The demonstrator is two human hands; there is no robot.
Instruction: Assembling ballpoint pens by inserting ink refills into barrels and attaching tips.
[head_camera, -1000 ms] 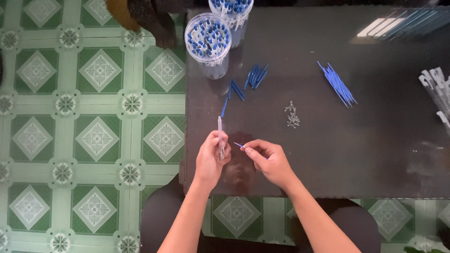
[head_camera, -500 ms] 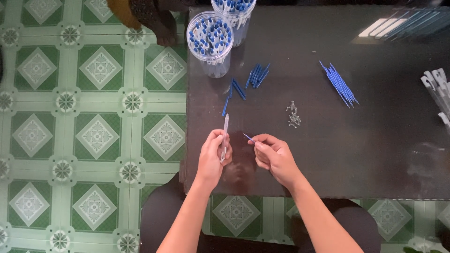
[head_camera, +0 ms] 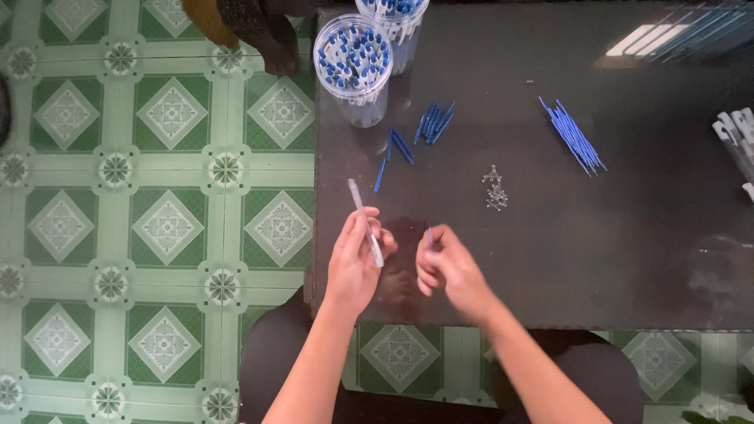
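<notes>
Left hand (head_camera: 355,263) gripping a clear pen barrel (head_camera: 365,222) tilted over the near edge of the dark table (head_camera: 628,259), right hand (head_camera: 448,267) just beside it, closed on a small blue piece (head_camera: 430,236); loose blue refills (head_camera: 572,135), small springs (head_camera: 495,188) and a clear jar (head_camera: 353,67) of pens lie farther away.

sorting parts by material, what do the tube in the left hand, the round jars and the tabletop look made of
Pen barrel in the left hand: probably clear plastic, see-through and pale. Round jars: clear plastic likely, since the blue-capped pens inside show through the wall. Tabletop: dark and glossy, perhaps glass or polished stone; it mirrors a ceiling light.
</notes>
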